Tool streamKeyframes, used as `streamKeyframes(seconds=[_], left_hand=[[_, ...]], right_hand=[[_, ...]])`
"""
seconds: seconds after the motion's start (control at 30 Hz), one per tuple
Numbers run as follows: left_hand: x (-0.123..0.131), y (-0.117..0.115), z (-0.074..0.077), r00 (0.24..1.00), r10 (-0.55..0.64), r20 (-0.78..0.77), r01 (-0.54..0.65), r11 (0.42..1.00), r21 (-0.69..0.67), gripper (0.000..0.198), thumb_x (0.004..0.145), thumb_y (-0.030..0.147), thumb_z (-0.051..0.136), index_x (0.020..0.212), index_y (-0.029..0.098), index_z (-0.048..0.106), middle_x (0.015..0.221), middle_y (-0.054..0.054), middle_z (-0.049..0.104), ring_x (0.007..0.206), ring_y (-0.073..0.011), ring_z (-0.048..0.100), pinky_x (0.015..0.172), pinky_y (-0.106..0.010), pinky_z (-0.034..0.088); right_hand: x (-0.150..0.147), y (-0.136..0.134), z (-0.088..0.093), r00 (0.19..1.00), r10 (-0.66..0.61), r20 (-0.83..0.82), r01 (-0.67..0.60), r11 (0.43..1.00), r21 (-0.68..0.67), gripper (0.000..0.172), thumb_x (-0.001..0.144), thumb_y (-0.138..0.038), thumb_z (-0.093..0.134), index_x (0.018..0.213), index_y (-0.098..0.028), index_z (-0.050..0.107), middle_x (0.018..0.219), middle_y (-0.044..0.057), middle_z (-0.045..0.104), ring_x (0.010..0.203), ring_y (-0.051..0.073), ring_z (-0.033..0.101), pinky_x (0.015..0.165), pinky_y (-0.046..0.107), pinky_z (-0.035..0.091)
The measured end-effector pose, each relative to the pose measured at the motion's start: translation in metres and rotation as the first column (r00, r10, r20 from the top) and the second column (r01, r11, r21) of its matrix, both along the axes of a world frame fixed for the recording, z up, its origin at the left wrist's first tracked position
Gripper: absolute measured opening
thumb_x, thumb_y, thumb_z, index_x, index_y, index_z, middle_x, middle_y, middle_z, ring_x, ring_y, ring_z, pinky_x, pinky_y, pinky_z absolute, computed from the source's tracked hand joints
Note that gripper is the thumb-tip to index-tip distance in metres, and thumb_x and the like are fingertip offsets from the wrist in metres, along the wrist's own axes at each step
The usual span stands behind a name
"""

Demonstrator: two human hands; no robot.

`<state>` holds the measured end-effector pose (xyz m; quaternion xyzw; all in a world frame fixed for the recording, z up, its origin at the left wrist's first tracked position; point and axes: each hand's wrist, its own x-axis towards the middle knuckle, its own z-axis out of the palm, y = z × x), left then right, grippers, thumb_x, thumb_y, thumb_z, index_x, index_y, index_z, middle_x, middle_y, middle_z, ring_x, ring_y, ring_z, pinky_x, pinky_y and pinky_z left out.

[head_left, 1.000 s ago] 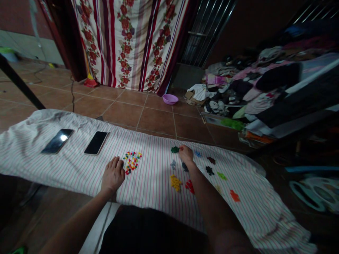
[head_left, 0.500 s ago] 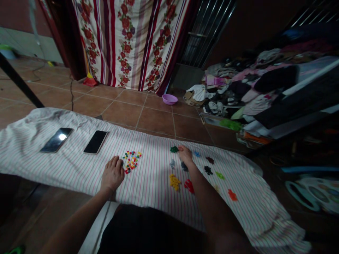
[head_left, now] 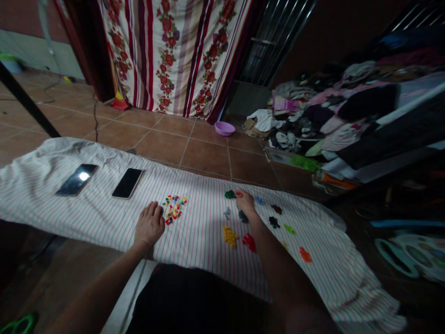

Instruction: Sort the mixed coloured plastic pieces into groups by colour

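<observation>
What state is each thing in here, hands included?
Left hand: palm down beside the mixed pieces
Right hand: beside the dark green pile, grip unclear
Mixed pieces: loosely spread, colours mingled
Dark green pile: gathered
Yellow pile: gathered
Left phone: lying flat, reflecting light
Right phone: lying flat, screen dark
Striped cloth: spread out, wrinkled
Purple basin: upright on the floor
Curtain: hanging

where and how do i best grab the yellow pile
Probably pinch one outer piece at a time by its sides, coming from above on the left: the yellow pile looks like a low heap of small separate pieces, unlikely to lift as one. Bare striped cloth borders its left, while the red pile sits close on its right.
</observation>
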<state>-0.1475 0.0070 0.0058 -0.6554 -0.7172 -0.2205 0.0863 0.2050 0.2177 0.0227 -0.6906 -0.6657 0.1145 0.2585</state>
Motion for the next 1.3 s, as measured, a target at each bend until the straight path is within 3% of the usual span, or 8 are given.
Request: streamKeyframes(seconds=[0.1,0.23,0.37,0.57,0.73,0.93,1.3], left_hand=[[0.000,0.000,-0.001,1.000,0.002,-0.003,-0.002,1.000,-0.009,0.029,0.088,0.021,0.041,0.110,0.015,0.059,0.130,-0.017,0.058,0.128,-0.0301,0.049,0.105,-0.045,0.041],[0.001,0.000,0.000,1.000,0.006,0.004,-0.006,1.000,-0.017,0.029,0.088,0.020,0.041,0.109,0.015,0.059,0.131,-0.017,0.057,0.129,-0.0304,0.048,0.107,-0.045,0.040],[0.001,0.000,0.001,1.000,0.002,0.023,-0.001,1.000,-0.022,0.029,0.087,0.020,0.043,0.110,0.015,0.060,0.132,-0.017,0.056,0.129,-0.0304,0.048,0.106,-0.045,0.041],[0.001,0.000,0.002,1.000,-0.004,0.016,0.004,1.000,-0.023,0.029,0.087,0.020,0.043,0.110,0.015,0.059,0.132,-0.018,0.057,0.129,-0.0306,0.048,0.106,-0.046,0.041],[0.002,0.000,0.003,1.000,-0.004,0.016,0.005,0.999,-0.045,0.030,0.086,0.019,0.044,0.111,0.014,0.059,0.133,-0.017,0.056,0.130,-0.0312,0.048,0.106,-0.046,0.042],[0.003,0.000,0.006,0.999,0.003,0.045,-0.001,0.999,-0.037,0.028,0.085,0.017,0.046,0.108,0.015,0.061,0.133,-0.018,0.057,0.131,-0.0308,0.048,0.106,-0.047,0.042],[0.004,0.000,0.004,1.000,0.010,0.026,-0.010,1.000,-0.015,0.029,0.085,0.018,0.046,0.110,0.015,0.061,0.133,-0.017,0.057,0.131,-0.0308,0.048,0.105,-0.046,0.043]], right_hand=[[-0.003,-0.005,0.008,0.999,-0.021,0.034,0.022,0.999,-0.030,0.033,0.079,-0.009,0.046,0.095,-0.017,0.074,0.096,0.010,0.075,0.093,0.021,0.069,0.082,0.028,0.050],[-0.020,-0.012,0.020,0.999,0.011,0.035,-0.012,0.999,0.043,0.035,0.081,-0.010,0.044,0.099,-0.018,0.073,0.102,0.010,0.074,0.097,0.022,0.067,0.089,0.031,0.049],[-0.057,-0.023,0.027,0.990,0.138,-0.027,-0.135,0.986,0.095,0.033,0.082,-0.012,0.045,0.098,-0.019,0.072,0.102,0.009,0.072,0.097,0.020,0.066,0.090,0.030,0.049],[-0.131,-0.063,0.008,0.873,0.450,-0.187,-0.440,0.893,0.095,0.027,0.083,-0.015,0.050,0.098,-0.021,0.072,0.096,0.005,0.069,0.087,0.017,0.065,0.081,0.028,0.052],[-0.178,-0.087,-0.006,0.797,0.577,-0.177,-0.577,0.814,0.057,0.025,0.088,-0.015,0.052,0.100,-0.024,0.072,0.098,0.004,0.067,0.089,0.015,0.064,0.084,0.025,0.051],[-0.205,-0.090,0.003,0.805,0.592,-0.049,-0.594,0.803,-0.049,0.028,0.091,-0.015,0.049,0.101,-0.025,0.073,0.102,0.004,0.066,0.096,0.015,0.061,0.089,0.024,0.046],[-0.219,-0.085,0.015,0.792,0.578,0.197,-0.557,0.816,-0.155,0.026,0.093,-0.016,0.048,0.103,-0.024,0.071,0.102,0.005,0.068,0.095,0.016,0.060,0.081,0.025,0.043]])
